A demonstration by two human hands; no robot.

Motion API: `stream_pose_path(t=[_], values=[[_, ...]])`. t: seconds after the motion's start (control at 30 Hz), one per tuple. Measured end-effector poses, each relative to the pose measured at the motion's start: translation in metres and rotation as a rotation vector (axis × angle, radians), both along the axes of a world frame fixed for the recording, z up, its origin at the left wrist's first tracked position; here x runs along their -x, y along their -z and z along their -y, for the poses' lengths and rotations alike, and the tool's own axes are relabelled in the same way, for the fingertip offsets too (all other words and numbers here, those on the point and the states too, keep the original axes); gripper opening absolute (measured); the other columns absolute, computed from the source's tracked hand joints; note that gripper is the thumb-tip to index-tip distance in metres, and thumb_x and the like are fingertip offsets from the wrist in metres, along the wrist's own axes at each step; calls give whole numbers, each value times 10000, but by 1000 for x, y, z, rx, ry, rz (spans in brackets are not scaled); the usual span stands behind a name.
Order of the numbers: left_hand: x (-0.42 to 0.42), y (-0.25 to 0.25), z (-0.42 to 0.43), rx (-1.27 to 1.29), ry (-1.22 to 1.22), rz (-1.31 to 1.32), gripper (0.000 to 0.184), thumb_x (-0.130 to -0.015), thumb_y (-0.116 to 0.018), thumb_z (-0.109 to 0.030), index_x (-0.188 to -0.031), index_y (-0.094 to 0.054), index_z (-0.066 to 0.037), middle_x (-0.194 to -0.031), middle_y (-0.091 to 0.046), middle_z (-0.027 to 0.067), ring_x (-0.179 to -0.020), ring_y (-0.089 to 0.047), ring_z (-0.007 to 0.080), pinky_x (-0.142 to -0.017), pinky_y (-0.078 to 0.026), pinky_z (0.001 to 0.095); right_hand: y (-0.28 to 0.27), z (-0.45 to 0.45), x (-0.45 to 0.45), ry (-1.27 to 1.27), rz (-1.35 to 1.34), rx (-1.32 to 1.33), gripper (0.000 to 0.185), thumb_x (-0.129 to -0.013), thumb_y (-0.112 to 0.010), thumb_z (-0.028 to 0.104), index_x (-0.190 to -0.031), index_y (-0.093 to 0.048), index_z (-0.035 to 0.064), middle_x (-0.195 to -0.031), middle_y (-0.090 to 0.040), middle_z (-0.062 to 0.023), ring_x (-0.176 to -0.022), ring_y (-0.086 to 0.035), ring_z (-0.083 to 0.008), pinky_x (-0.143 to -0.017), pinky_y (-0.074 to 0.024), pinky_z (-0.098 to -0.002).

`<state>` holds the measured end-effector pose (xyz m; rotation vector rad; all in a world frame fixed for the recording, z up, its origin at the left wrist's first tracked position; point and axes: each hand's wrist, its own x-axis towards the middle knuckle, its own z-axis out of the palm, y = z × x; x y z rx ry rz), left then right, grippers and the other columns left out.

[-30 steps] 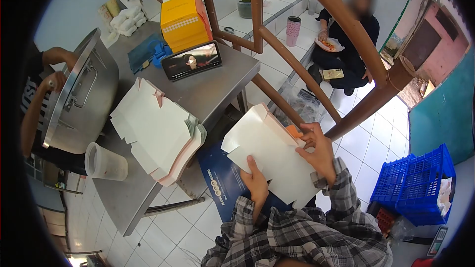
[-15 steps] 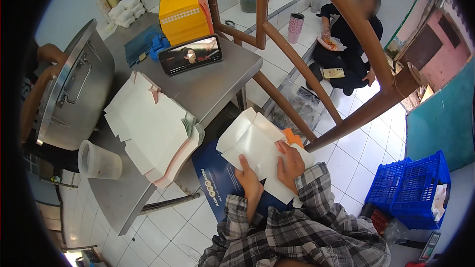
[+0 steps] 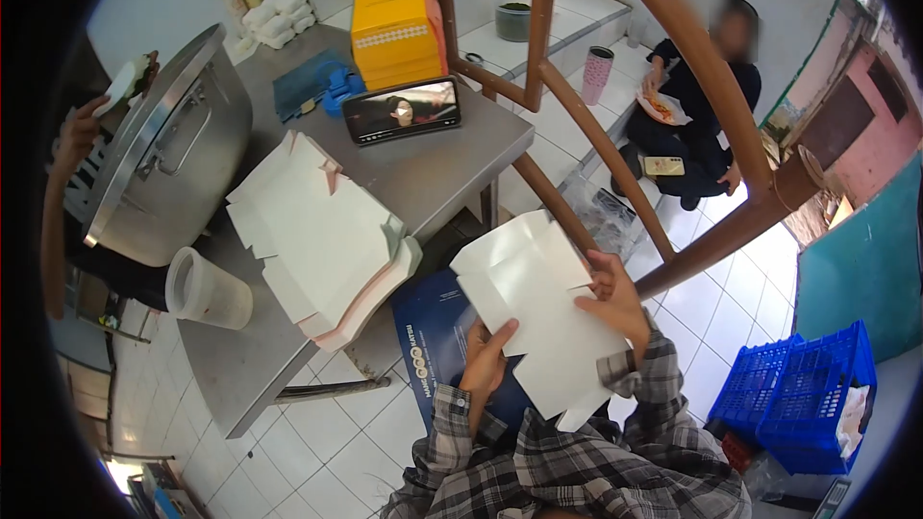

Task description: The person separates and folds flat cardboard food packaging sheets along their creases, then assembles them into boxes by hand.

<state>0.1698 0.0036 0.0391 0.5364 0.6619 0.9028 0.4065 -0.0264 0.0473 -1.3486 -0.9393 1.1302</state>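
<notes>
A white unfolded cardboard box blank [image 3: 538, 303] is held tilted above my lap, glossy face up, with cut flaps along its edges. My left hand [image 3: 487, 362] grips its left edge, thumb on top and fingers underneath. At the opposite edge, my right hand [image 3: 615, 296] pinches beside a slit, its thumb on the face. Beneath the blank lies a dark blue printed panel [image 3: 423, 336], partly covered. To the left, a stack of similar white blanks [image 3: 312, 221] rests on the metal table [image 3: 433, 163], overhanging its edge.
On the table a phone [image 3: 402, 111] playing video leans against yellow boxes [image 3: 396, 34]. A large metal pot [image 3: 183, 154] and plastic tub [image 3: 207, 290] stand left, another person's hand [image 3: 82, 130] nearby. Brown railing [image 3: 707, 250], a seated person [image 3: 707, 86] and blue crates [image 3: 793, 394] are right.
My right hand has shifted from the blank's face to its right edge, and the blank is turned more upright. The other person's hand by the pot now holds up a white oval object.
</notes>
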Motion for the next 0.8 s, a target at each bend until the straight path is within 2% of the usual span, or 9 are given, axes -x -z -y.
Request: stream_pose_path(t=[0.1, 0.2, 0.27, 0.4, 0.43, 0.53, 0.63, 0.73, 0.8], values=[[12, -4, 5, -94, 89, -7, 479, -915, -636, -91, -1311, -416, 66, -1251, -554, 197, -1145, -576, 236, -916, -521, 352, -31, 0, 0, -72, -98, 81, 614, -748, -685, -42, -1309, -439, 15, -986, -658, -95, -814, -636, -111, -666, -519, -223], [17, -5, 2, -55, 199, -103, 483, -930, -634, -130, -1318, -422, 65, -1235, -569, 191, -1109, -590, 225, -908, -521, 348, -31, 9, 2, -151, -391, 159, 714, -743, -615, -42, -1407, -358, 9, -1124, -635, -138, -946, -648, -180, -781, -535, -281], [22, -4, -3, -143, 270, -196, 450, -959, -593, -187, -1310, -447, 55, -1213, -586, 166, -1066, -600, 201, -875, -519, 321, -39, 19, 21, -71, -524, 116, 738, -730, -593, -48, -1420, -334, -12, -1183, -605, -156, -1027, -623, -213, -824, -527, -293], [33, -7, -9, -379, 373, -471, 409, -999, -526, -264, -1285, -500, 27, -1166, -622, 125, -995, -614, 172, -824, -517, 304, -35, 41, 43, -112, -480, 223, 749, -718, -571, -55, -1422, -315, -38, -1252, -561, -171, -1134, -571, -250, -892, -501, -312], [35, -8, -9, -457, 385, -560, 399, -1004, -512, -273, -1277, -515, 19, -1152, -632, 117, -981, -616, 170, -814, -517, 309, -18, 42, 39, -189, -581, 348, 704, -735, -575, -45, -1401, -349, -33, -1223, -575, -159, -1101, -585, -239, -896, -496, -323], [40, -1, -9, -657, 288, -686, 365, -990, -528, -247, -1250, -539, 8, -1113, -651, 150, -962, -645, 244, -841, -507, 337, 10, 49, 49, -192, -507, 355, 620, -756, -582, -26, -1352, -415, -29, -1198, -583, -147, -1072, -588, -227, -897, -488, -332], [37, -14, -3, -531, 276, -1040, 333, -958, -548, -200, -1201, -553, 28, -1018, -659, 178, -908, -648, 319, -917, -449, 422, 21, 52, 64, -181, -443, 273, 566, -761, -596, -14, -1309, -459, -30, -1173, -592, -126, -1030, -597, -216, -875, -488, -328], [21, -7, 16, -752, -56, -1406, 291, -948, -520, -159, -1170, -566, 24, -983, -662, 188, -897, -637, 381, -1035, -345, 508, 22, 55, 76, -167, -485, 283, 558, -763, -596, -14, -1304, -461, -24, -1144, -597, -96, -1000, -590, -193, -847, -477, -308], [9, -4, 22, -748, -148, -1460, 326, -953, -481, -154, -1210, -529, 40, -1098, -624, 232, -1030, -594, 404, -1078, -223, 584, 12, 56, 86, -182, -387, 164, 545, -769, -590, -10, -1299, -466, -19, -1120, -593, -75, -979, -577, -172, -827, -467, -295]])
